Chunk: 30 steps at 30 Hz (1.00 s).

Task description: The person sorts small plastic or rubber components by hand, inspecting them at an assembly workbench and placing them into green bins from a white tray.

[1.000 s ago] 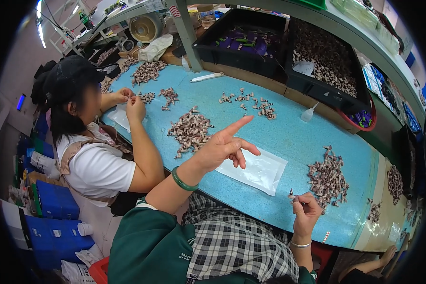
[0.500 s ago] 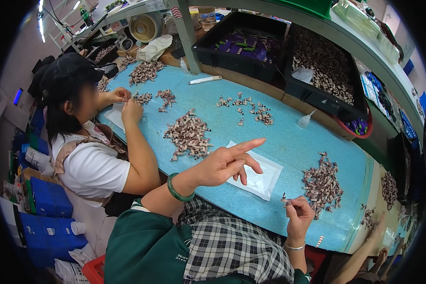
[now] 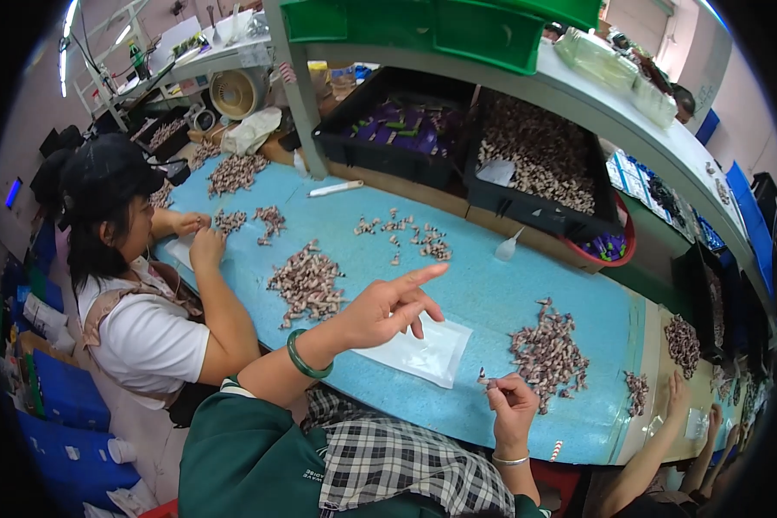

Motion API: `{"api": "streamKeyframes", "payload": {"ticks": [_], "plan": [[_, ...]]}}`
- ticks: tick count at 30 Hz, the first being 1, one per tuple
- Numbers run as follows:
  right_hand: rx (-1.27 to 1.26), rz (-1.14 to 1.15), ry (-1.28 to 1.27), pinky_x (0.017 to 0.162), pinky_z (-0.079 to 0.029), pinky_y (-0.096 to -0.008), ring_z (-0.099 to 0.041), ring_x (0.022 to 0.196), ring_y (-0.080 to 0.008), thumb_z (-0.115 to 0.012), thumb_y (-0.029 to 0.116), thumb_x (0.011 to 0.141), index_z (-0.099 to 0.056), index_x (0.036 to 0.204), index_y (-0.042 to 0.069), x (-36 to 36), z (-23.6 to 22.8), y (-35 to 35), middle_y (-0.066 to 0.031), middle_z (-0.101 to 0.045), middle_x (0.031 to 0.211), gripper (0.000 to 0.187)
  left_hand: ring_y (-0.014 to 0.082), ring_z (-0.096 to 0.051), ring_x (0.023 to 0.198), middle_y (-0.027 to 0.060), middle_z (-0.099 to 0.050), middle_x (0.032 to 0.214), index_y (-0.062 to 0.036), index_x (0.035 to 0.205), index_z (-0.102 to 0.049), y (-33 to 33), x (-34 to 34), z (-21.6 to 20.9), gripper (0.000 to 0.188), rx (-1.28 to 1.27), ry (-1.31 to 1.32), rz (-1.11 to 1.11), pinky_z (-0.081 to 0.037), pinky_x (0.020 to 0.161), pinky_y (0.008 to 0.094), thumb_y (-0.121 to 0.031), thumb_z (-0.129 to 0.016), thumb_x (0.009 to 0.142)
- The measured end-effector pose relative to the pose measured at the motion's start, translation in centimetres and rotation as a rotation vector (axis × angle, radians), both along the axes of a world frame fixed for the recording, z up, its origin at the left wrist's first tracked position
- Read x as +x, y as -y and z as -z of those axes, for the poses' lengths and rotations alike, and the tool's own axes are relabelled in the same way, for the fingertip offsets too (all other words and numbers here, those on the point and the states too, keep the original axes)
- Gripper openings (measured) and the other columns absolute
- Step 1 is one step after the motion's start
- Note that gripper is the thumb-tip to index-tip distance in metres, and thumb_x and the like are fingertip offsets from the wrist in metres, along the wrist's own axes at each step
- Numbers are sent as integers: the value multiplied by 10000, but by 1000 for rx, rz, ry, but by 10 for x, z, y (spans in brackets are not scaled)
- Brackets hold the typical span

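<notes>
My left hand is held above the blue table with its index finger stretched out and the other fingers loosely bent. Nothing shows in it; a green bangle sits on that wrist. Below it, partly covered, lies a flat white packet. My right hand is closed, pinching a small brown-and-cream figure-like piece between thumb and fingers. Right beside that hand spreads a pile of similar small pieces. Another pile lies to the left of my left hand, and a looser scatter lies farther back.
A co-worker sits at my left, hands over small pieces. Black crates stand along the back under a shelf. A dropper bottle and a white pen-like tool lie on the table. Other people's arms reach in at right.
The whole view has shifted, so the table and its piles sit farther left in the picture. Both hands keep nearly the same pose, the right still pinching the small piece.
</notes>
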State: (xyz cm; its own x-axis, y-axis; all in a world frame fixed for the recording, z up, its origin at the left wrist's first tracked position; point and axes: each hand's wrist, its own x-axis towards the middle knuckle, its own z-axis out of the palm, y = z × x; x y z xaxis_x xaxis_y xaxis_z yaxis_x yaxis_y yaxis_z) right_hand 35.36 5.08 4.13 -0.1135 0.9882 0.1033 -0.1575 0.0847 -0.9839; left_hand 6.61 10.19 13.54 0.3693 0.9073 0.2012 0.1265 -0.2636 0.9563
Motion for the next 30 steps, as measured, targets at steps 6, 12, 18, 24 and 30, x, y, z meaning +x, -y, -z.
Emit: {"api": "streamKeyframes", "payload": {"ticks": [6,12,18,24,30], "plan": [[-23,28,-26,619,-421,-204,-532,709,-95,-658,-64,770,-644,870,-27,4,3,1,-45,-577,796,107,166,-644,636,96,-672,877,-83,1362,-406,-66,-4,-2,484,215,-217,-164,-509,594,286,-12,-448,884],[13,70,9,475,-357,-197,-463,554,-75,-609,-58,775,-594,813,-16,10,10,0,-32,-519,735,59,244,-652,669,125,-672,829,-35,1213,-536,-140,-32,-19,360,440,-518,-416,-512,635,337,-25,-466,860],[-64,168,-16,515,-368,-203,-477,603,-85,-602,-82,744,-602,808,-15,18,8,4,-36,-519,734,92,201,-652,607,101,-671,752,3,1147,-572,-165,-131,7,309,359,-669,-778,-517,598,326,-39,-475,857],[-64,139,98,540,-399,-212,-498,612,-84,-581,-38,812,-614,864,-7,21,23,-2,-44,-574,779,69,183,-640,507,125,-675,769,19,1091,-596,-154,-228,21,297,59,-119,-1141,-503,461,299,-24,-465,827],[-31,94,214,595,-424,-232,-518,652,-95,-616,-20,823,-626,896,-9,9,6,-3,-38,-586,793,74,300,-667,711,167,-677,838,-12,1043,-636,-174,-316,19,276,-4,-348,-1329,-529,623,374,-45,-507,800]]}}
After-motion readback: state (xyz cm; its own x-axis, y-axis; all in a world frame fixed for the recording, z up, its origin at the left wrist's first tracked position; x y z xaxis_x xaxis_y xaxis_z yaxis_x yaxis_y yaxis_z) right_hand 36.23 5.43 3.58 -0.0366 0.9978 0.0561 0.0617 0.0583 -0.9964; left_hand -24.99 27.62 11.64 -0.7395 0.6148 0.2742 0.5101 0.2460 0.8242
